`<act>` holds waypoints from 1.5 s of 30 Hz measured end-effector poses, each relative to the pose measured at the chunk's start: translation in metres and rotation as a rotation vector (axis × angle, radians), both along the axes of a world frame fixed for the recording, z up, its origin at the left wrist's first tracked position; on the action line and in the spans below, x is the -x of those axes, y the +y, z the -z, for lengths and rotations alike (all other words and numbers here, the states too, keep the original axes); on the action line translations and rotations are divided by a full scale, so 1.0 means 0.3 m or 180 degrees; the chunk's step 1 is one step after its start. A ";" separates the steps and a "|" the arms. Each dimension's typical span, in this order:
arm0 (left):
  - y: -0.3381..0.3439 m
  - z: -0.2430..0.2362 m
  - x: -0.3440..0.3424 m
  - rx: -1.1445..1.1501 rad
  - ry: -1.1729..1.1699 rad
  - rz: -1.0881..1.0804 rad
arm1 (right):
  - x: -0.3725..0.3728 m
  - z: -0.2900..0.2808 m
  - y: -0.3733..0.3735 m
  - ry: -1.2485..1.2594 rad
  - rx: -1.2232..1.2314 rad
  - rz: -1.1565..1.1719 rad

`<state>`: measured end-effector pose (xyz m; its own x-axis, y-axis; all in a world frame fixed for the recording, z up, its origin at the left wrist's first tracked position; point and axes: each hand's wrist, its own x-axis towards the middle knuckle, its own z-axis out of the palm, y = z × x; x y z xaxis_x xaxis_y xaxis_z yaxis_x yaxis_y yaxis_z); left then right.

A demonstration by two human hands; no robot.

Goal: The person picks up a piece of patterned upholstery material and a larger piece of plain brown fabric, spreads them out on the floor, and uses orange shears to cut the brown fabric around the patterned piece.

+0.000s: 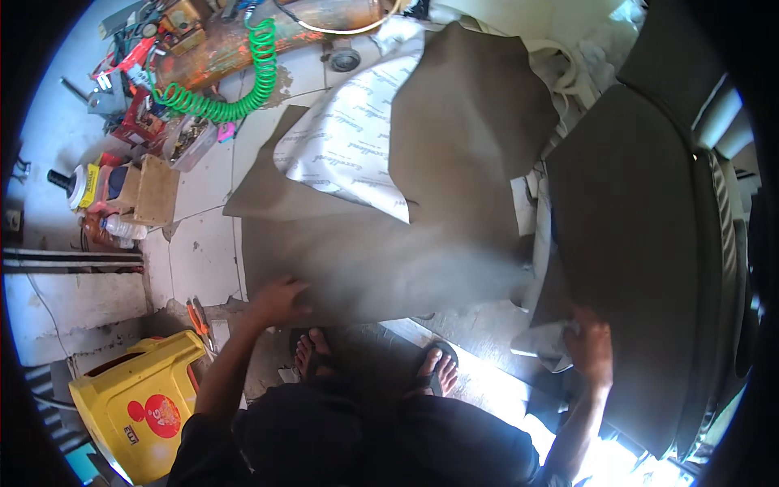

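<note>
A large brown sheet (462,154) of upholstery material, likely leatherette, spreads over the floor in front of me. One part is folded over, baring its white printed backing (345,138). My left hand (278,302) is at the sheet's near left edge, its fingers curled on the material. On the right, my right hand (590,345) is closed on a flap of the sheet, whose pale underside (542,344) shows beside the fingers. The near middle of the sheet looks blurred. A padded brown seat (633,219) stands right beside my right hand.
A yellow plastic crate (138,406) stands near left, with orange-handled pliers (197,318) beside it. Farther back are a wooden box (154,191), a plastic tray of small parts (189,142), a coiled green hose (261,65) and a rusty cylinder (316,18). My sandalled feet (438,369) are below the sheet.
</note>
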<state>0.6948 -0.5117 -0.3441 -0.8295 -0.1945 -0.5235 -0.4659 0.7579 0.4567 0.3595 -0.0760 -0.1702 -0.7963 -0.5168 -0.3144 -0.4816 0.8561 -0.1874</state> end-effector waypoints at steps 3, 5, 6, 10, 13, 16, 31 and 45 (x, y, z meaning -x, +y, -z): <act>0.202 -0.162 0.308 -0.1366 0.1319 0.0137 | -0.086 -0.218 -0.238 -0.0387 0.1542 -0.0874; 0.327 -0.292 0.472 -0.1859 0.2046 0.0408 | -0.129 -0.271 -0.373 -0.1250 0.2058 -0.1670; 0.357 -0.347 0.523 -0.2153 0.2088 0.0619 | -0.159 -0.275 -0.466 -0.1400 0.2356 -0.2293; 0.258 -0.425 0.569 -0.2230 0.2209 0.1650 | -0.144 -0.346 -0.614 -0.1050 0.4338 -0.3310; 0.084 -0.423 0.441 -0.2031 0.0830 0.0843 | -0.086 -0.430 -0.581 0.0038 0.4994 -0.1647; 0.064 -0.427 0.425 -0.3473 0.1588 -0.0532 | -0.005 -0.474 -0.465 0.1108 0.4894 -0.0151; 0.153 0.155 0.135 0.0258 0.0208 -0.0448 | 0.174 0.648 -0.115 0.1013 0.1934 0.1659; -0.334 0.157 -0.146 -0.0971 0.0783 -0.3160 | 0.196 0.917 -0.161 -0.0717 0.1510 0.1689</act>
<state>0.7387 -0.6120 -0.3913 -0.4610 -0.7303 -0.5040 -0.6811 -0.0728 0.7285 0.3008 -0.1243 -0.4454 -0.9192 -0.2018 -0.3381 0.0674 0.7654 -0.6400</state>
